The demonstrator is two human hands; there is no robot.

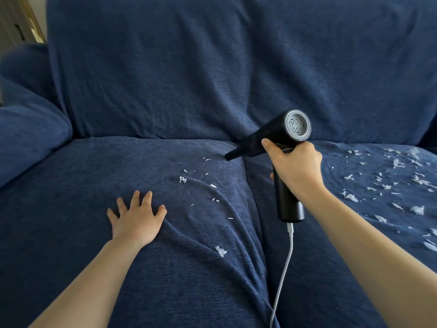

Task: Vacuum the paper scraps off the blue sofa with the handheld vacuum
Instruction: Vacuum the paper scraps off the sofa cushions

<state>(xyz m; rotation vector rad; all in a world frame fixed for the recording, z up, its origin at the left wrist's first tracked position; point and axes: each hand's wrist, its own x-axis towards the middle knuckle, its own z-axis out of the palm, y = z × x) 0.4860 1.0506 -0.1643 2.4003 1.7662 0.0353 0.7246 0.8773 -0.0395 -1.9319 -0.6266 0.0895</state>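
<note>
Cabled vacuum point(281, 136) in right hand point(295, 166)

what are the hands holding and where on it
The right hand grips the vacuum by its handle; the left hand holds nothing, lying flat on the sofa.

Daylight falls across the room; a pale wall point(41, 24) and wooden furniture point(14, 22) show at upper left.

Top-left corner beyond the armrest – pale wall point(42, 24), beige cabinet or door panel point(11, 22) with a dark handle point(19, 31) – blurred
</note>
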